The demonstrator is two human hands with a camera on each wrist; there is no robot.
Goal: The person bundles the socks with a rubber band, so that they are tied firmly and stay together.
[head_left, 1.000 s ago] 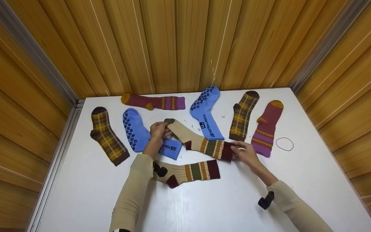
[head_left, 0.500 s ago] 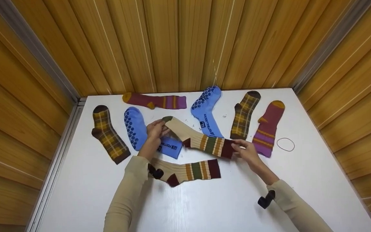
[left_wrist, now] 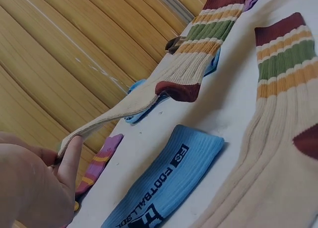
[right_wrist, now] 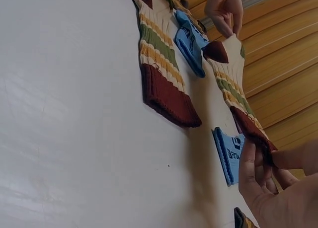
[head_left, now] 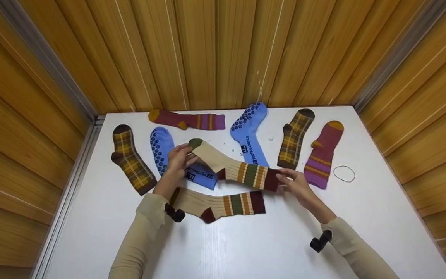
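A cream striped sock (head_left: pixel 232 166) with a green toe and maroon cuff is stretched between both hands, raised over the table. My left hand (head_left: pixel 178 159) pinches it near the toe; in the left wrist view, thumb and fingers close on the fabric. At the other end, my right hand (head_left: pixel 294 184) pinches the maroon cuff, also seen in the right wrist view. The matching cream sock (head_left: pixel 217 203) lies flat below, nearer the front. A blue sock (head_left: pixel 203 176) with dark lettering is partly hidden behind the left hand and wrist. Another blue sock (head_left: pixel 250 135) lies behind the raised sock.
Plaid brown-yellow socks lie at left (head_left: pixel 134 162) and right (head_left: pixel 295 137). One red-purple sock (head_left: pixel 186 120) lies along the back edge, another (head_left: pixel 323 155) at right. A thin loop (head_left: pixel 344 173) lies beside it on the white table (head_left: pixel 374 217). Wood-patterned walls (head_left: pixel 207 54) stand around.
My left hand has moved left with the toe end, straightening the held sock and uncovering more of the cream sock beneath. The right hand has stayed nearly in place, still pinching the cuff.
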